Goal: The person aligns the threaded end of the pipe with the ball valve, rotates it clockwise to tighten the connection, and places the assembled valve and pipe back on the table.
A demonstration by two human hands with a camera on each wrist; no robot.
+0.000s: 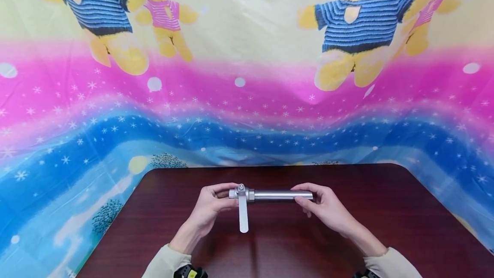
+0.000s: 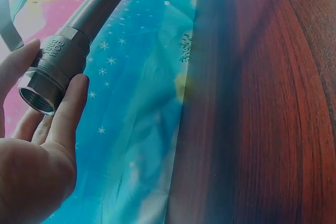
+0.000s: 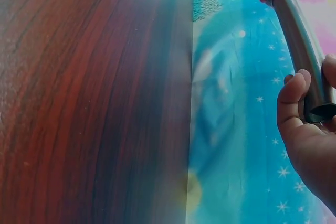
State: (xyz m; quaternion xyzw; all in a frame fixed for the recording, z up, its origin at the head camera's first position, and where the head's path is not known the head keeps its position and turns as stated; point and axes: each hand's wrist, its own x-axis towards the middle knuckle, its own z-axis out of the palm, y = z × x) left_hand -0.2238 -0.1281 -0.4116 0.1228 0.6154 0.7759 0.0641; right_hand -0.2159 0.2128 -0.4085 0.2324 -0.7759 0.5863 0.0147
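A metal ball valve (image 1: 241,193) with a flat lever handle (image 1: 243,218) is joined end to end with a smooth steel pipe (image 1: 278,195), and both are held level over the table. My left hand (image 1: 210,205) grips the valve's left end between thumb and fingers. In the left wrist view the valve body (image 2: 55,53) shows raised lettering "1000 WOG" and an open threaded mouth (image 2: 38,99). Around the pipe's right end, my right hand (image 1: 326,207) pinches with thumb and fingers. The pipe's hollow end (image 3: 320,113) shows in the right wrist view.
Below the hands is a dark red-brown wood-grain table (image 1: 270,248) with rounded far corners. A printed curtain (image 1: 247,110) with bears and snowflakes hangs behind it and along both sides. Black bands (image 1: 190,271) sit at both sleeve cuffs.
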